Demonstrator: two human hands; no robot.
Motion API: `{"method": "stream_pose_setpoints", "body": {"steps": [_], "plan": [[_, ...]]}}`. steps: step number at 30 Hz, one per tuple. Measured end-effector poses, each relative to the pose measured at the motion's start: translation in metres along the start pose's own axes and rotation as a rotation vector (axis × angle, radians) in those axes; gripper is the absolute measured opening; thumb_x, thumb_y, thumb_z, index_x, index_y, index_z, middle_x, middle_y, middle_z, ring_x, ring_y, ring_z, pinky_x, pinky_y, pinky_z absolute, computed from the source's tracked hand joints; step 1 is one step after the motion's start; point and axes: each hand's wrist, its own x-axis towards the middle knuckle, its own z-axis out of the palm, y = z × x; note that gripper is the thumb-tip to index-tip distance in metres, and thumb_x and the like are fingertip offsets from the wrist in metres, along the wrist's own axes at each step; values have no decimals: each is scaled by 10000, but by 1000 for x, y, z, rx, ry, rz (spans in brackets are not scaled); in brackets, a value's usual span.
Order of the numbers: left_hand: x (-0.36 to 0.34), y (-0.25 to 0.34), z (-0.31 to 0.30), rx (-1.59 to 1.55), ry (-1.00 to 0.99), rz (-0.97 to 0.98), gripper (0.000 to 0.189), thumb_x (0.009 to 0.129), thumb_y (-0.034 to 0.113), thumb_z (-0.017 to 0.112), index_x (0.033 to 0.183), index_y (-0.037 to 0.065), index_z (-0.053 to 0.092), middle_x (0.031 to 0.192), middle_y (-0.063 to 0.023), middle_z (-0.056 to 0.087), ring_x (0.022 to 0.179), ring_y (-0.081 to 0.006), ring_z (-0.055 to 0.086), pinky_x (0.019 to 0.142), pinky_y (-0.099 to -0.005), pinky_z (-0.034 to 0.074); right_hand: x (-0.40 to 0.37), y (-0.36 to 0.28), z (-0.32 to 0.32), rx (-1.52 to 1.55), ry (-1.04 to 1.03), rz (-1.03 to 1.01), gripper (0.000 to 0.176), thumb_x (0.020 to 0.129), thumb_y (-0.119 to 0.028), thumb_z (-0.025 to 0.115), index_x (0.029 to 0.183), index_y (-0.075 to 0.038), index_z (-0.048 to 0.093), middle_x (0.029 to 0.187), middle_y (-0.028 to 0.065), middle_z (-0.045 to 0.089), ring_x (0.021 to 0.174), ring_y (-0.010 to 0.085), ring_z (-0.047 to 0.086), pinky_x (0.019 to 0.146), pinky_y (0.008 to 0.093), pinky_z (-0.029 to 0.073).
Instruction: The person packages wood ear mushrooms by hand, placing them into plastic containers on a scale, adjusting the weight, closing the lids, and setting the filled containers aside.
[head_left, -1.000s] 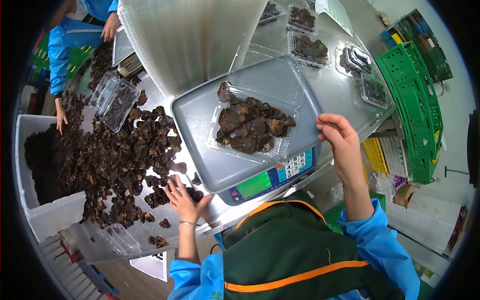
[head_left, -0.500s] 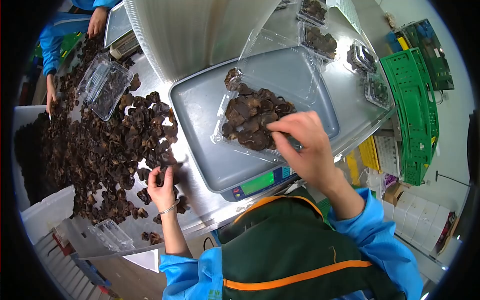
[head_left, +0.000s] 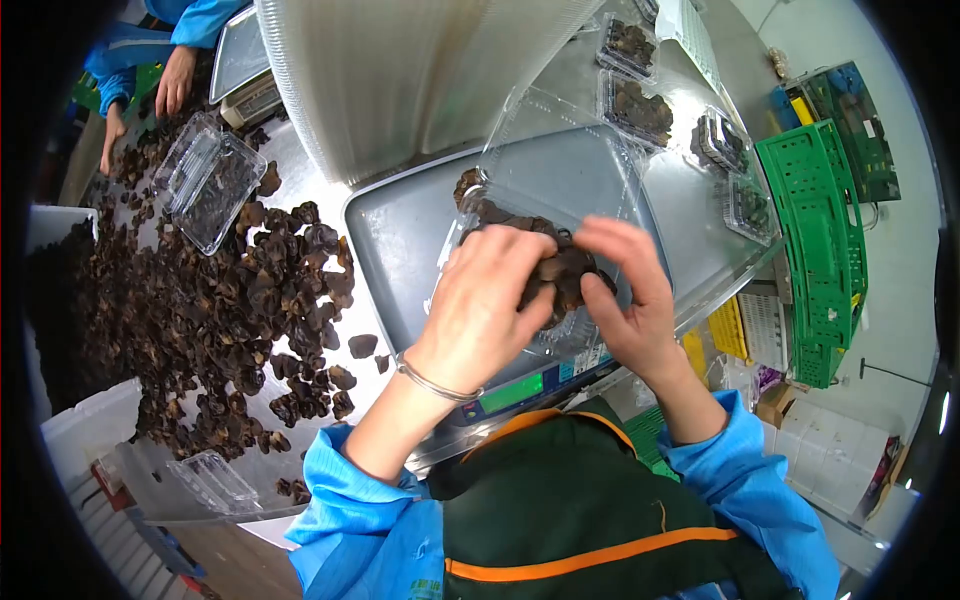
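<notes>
Dark brown wood ear mushrooms [head_left: 570, 280] fill the base of an open clear plastic clamshell [head_left: 440, 280] on the grey scale tray [head_left: 385, 230]. My left hand [head_left: 485, 305], a bracelet at its wrist, reaches over the clamshell with fingers curled onto the mushrooms. From the other side my right hand [head_left: 635, 305] has thumb and fingers bent round mushrooms at the heap's right edge. Both hands partly hide the heap. The clear lid [head_left: 560, 150] stands raised behind it. Below the tray is the scale's lit green display [head_left: 510, 393], partly behind my left wrist.
Loose wood ears [head_left: 230, 330] cover the table at left, beside a white bin [head_left: 85, 415]. A tall stack of clear clamshells [head_left: 400, 80] rises behind the tray. Filled packs [head_left: 640, 110] stand at right, near a green crate [head_left: 815, 250]. Another person's hand [head_left: 177, 80] is at upper left.
My left hand has moved right, from the loose pile to the clamshell. My right hand stays at the heap, its fingers more spread. The other person's hands have shifted up and away from the pile.
</notes>
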Motion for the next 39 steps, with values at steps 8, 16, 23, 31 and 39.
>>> {"method": "stream_pose_setpoints", "body": {"steps": [8, 16, 23, 31, 39], "plan": [[42, -76, -41, 209, -167, -338, 365, 760, 161, 680, 1096, 53, 588, 892, -107, 623, 763, -190, 612, 700, -293, 488, -40, 17, -29, -92, 21, 29, 187, 697, 125, 538, 786, -13, 628, 869, 92, 636, 878, 236, 586, 774, 319, 452], [11, -65, -57, 316, 103, -378, 183, 751, 183, 696, 834, 25, 656, 751, -73, 621, 649, -153, 574, 618, -273, 464, -47, 14, -62, -89, 216, 66, 167, 747, 124, 501, 790, 14, 619, 855, 105, 628, 830, 202, 577, 770, 282, 446], [-134, -72, -154, -939, 729, -593, 112, 883, 122, 533, 956, 38, 551, 1087, -144, 589, 874, -179, 619, 658, -237, 545, -25, 36, -92, 560, 339, 715, 161, 815, -22, 545, 960, 17, 603, 972, 88, 617, 847, 145, 572, 737, 260, 457], [-134, -22, -95, -695, 556, -604, 117, 843, 52, 581, 772, 82, 494, 876, -52, 607, 683, -94, 572, 568, -205, 491, 7, 45, -66, 743, 99, 895, 436, 781, -103, 616, 1186, -18, 478, 1052, 81, 550, 841, 156, 544, 694, 293, 464], [-40, 18, -29, -559, 200, -430, 109, 824, 53, 610, 783, 31, 512, 740, -3, 523, 623, -89, 549, 615, -234, 502, 4, 53, -22, 394, 43, 951, 730, 705, -184, 637, 1341, -39, 311, 1203, 133, 428, 993, 223, 462, 766, 333, 437]]}}
